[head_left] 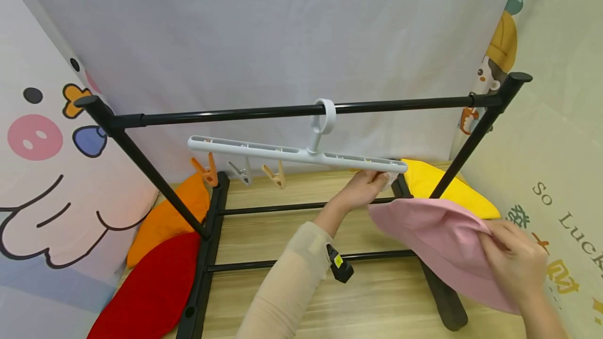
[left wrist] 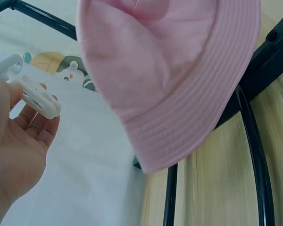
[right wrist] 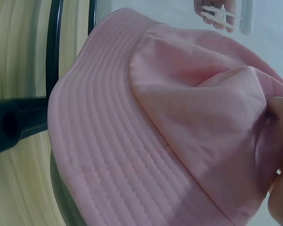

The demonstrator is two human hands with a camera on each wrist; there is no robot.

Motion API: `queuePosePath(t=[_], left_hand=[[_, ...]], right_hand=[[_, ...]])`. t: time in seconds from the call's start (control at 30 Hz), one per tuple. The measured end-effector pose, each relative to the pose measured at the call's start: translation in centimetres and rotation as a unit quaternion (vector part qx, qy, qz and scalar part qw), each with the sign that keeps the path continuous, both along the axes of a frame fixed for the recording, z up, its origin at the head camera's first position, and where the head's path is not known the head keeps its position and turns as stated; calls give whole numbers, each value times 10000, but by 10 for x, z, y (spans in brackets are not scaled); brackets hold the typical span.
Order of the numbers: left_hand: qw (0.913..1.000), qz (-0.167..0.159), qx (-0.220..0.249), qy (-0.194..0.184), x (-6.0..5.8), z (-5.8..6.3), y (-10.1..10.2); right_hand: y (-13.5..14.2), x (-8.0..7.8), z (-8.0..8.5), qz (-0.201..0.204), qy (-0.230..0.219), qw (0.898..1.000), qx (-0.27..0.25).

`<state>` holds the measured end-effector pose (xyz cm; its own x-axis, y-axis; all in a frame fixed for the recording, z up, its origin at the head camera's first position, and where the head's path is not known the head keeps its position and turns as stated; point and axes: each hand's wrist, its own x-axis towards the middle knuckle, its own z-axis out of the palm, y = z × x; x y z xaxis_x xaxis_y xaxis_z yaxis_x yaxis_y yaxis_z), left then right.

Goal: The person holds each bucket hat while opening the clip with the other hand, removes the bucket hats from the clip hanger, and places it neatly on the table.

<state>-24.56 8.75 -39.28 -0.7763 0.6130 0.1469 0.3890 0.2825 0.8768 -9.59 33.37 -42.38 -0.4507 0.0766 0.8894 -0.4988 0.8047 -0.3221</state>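
Observation:
A pink bucket hat (head_left: 433, 239) is held up at the right by my right hand (head_left: 515, 255), whose thumb and fingers pinch its crown. Under the right end of a white hanger (head_left: 264, 155), my left hand (head_left: 360, 190) pinches a white clip (right wrist: 218, 16). The hanger's hook loops over the black top bar. From the hanger's left half hang an orange clip (head_left: 207, 170), a grey clip (head_left: 242, 172) and a tan clip (head_left: 276, 174). Hat and white clip are apart. In the left wrist view, the hat's brim (left wrist: 179, 136) droops beside my left hand.
A black rack (head_left: 235, 115) with slanted posts and two lower bars stands on a wood-grain surface (head_left: 358, 302). Orange cloth (head_left: 174, 213) and red cloth (head_left: 151, 286) lie at the left, yellow cloth (head_left: 443, 190) behind the right post. Printed curtains surround the rack.

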Motion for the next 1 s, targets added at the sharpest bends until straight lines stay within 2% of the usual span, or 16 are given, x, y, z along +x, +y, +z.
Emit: queuePosePath(t=[0.37, 0.67, 0.77, 1.0], left_hand=[[9999, 65, -103, -22, 0, -1, 1], [10000, 18, 25, 89, -1, -2, 3], [9999, -39, 42, 102, 0, 0, 4], [9999, -118, 101, 67, 2, 3, 7]], right_hand=[[30, 3, 2, -325, -104, 9993, 141], [45, 10, 16, -798, -323, 9953, 449], [51, 12, 18, -784, -352, 9957, 352], [65, 14, 17, -287, -201, 9993, -116]])
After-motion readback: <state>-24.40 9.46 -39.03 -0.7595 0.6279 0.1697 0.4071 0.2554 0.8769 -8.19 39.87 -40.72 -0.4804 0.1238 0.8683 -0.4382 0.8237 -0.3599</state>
